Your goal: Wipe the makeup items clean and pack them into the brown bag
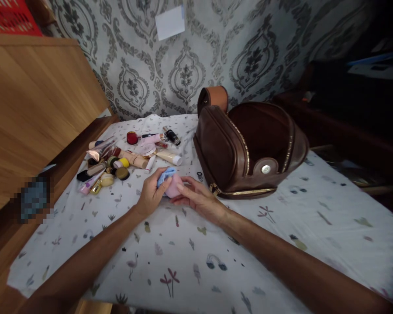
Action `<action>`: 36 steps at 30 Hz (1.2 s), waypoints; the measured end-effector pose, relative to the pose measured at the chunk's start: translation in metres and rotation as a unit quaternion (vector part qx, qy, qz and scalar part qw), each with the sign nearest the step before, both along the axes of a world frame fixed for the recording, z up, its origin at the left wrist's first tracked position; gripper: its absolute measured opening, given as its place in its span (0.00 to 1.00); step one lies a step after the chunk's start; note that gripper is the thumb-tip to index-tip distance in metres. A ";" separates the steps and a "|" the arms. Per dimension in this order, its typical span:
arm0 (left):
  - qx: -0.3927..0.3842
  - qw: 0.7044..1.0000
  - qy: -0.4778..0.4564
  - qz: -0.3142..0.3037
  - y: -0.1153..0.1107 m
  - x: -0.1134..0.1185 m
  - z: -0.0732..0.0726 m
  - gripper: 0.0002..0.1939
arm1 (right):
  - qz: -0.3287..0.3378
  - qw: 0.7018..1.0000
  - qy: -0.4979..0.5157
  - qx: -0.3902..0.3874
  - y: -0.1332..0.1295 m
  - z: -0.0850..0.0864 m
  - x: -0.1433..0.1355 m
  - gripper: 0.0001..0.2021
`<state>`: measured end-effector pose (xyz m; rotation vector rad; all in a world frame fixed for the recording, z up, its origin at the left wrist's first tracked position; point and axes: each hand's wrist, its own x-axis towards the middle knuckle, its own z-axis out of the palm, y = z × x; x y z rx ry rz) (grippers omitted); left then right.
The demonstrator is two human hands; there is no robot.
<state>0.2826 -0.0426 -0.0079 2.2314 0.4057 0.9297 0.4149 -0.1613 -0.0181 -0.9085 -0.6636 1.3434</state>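
Note:
My left hand (149, 192) is closed on a crumpled light blue cloth (166, 174), pressing it against a small rounded pink item (174, 186). My right hand (199, 198) grips that pink item from the other side with thumb and fingers. Its exact kind I cannot make out, as the fingers and cloth cover part of it. Both hands are just above the patterned white sheet (157, 248). Right of them sits a brown leather cosmetic bag (218, 146), unzipped, its dark inside showing.
Left of the bag lies a loose pile of makeup: a cream tube (168, 156), a black bottle (172, 136), a red round item (132, 138), brushes (101, 149) and several others. A wooden panel (42, 87) borders the left side, and a patterned wall (186, 69) stands behind.

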 end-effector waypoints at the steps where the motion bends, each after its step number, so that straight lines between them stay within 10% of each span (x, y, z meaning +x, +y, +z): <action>1: 0.007 1.000 -0.005 0.009 0.000 0.000 -0.001 0.13 | 0.004 1.000 -0.001 0.000 -0.001 0.001 0.000 0.24; 20: 0.331 0.924 -0.029 -0.189 -0.009 -0.003 0.001 0.18 | -0.046 0.974 0.219 -0.036 0.005 0.005 0.007 0.14; 30: 0.260 0.945 -0.070 -0.185 -0.014 -0.001 0.008 0.16 | -0.050 0.976 0.206 -0.050 0.006 0.007 0.012 0.21; 36: 0.171 0.981 -0.068 -0.063 -0.008 -0.003 0.004 0.17 | -0.034 0.976 0.210 -0.049 0.003 0.011 0.012 0.19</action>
